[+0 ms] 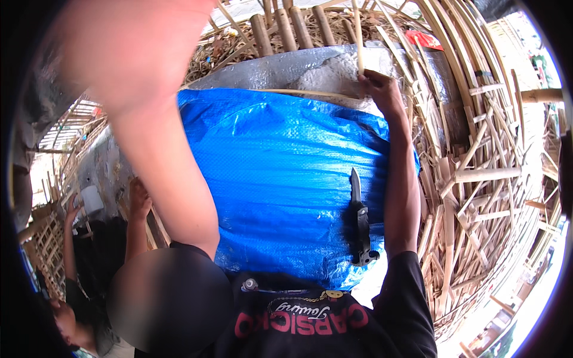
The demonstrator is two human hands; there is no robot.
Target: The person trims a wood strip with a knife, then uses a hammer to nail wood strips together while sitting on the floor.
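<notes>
My right hand [382, 89] reaches forward past the far right corner of a blue tarp [262, 161]. Its fingers are closed on a thin bamboo strip [359, 42] that stands up from them. A second pale strip [298, 92] runs along the tarp's far edge towards that hand; whether the two are joined, I cannot tell. My left hand [125, 53] is raised very near the camera at the upper left, large and blurred, so its fingers cannot be made out. On the tarp, beside my right forearm, lies a folding knife [360, 221] with its blade out, pointing away from me.
Split bamboo strips [471, 238] are heaped on the right. Several short bamboo poles [285, 30] lie beyond a grey, wet-looking surface [256, 71]. At the left another person's hand [140, 197] shows, with a white cup-like thing [91, 199] nearby.
</notes>
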